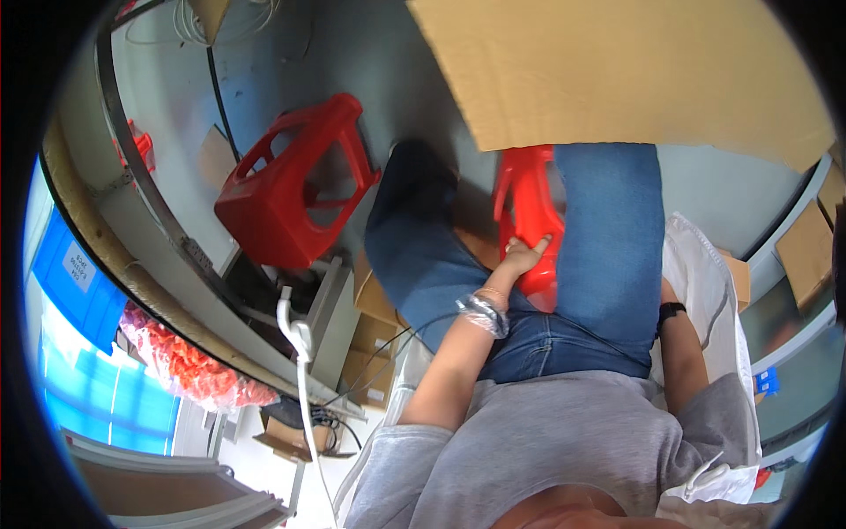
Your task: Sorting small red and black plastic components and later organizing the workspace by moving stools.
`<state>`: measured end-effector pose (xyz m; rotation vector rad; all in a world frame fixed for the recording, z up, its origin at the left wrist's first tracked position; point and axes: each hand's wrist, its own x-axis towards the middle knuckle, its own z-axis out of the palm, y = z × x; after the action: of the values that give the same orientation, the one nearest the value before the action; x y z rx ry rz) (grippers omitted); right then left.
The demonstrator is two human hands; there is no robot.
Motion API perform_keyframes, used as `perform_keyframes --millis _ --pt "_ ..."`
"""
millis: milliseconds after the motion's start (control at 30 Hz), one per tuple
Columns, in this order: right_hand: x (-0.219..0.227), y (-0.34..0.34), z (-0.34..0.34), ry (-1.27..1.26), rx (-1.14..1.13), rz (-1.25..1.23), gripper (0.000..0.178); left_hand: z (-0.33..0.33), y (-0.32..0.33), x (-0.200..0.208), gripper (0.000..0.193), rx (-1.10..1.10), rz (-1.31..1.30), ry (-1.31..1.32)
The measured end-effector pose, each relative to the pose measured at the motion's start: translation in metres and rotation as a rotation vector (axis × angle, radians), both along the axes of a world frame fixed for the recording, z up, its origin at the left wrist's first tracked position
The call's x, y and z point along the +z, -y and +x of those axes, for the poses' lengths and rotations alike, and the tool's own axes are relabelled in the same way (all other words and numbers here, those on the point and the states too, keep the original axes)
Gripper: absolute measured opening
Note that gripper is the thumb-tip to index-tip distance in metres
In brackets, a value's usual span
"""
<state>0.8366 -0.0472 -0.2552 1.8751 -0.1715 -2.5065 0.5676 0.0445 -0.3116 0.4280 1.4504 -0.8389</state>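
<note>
Between my jeans-covered thighs sits a red plastic stool [531, 207], partly hidden by my right leg and a cardboard sheet. My left hand [525, 257], with bracelets at its wrist, is closed on the stool's near part, thumb lying across the top. Down beside my right thigh is my right hand [668, 290], below a black wrist strap. Only a little of it shows and its fingers are hidden behind the leg. A second red plastic stool [280, 204] lies tipped on the grey floor to the left.
A large cardboard sheet [626, 75] covers the far right. At left runs a table edge [189, 256], with a white cable [304, 388] hanging near it. Beyond are a blue bin [75, 273] and a bag of red-orange pieces [189, 361]. White cloth [705, 273] hangs at my right.
</note>
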Motion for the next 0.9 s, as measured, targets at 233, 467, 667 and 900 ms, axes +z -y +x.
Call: perform_keyframes --millis 233,467,667,900 --pt "0.088 0.051 0.004 0.121 -0.028 0.004 0.064 0.010 0.024 0.032 0.103 -0.088 -0.125 0.087" --pt "0.130 0.077 0.030 0.310 -0.035 0.023 0.063 0.015 0.038 0.045 0.091 0.173 -0.407 0.269" --pt "0.087 0.030 0.024 0.328 0.026 0.097 0.062 -0.007 0.045 0.028 0.110 -0.099 -0.278 0.135" --pt "0.026 -0.038 0.031 0.332 0.093 0.244 0.061 -0.036 -0.031 0.017 0.115 -0.084 -0.051 0.128"
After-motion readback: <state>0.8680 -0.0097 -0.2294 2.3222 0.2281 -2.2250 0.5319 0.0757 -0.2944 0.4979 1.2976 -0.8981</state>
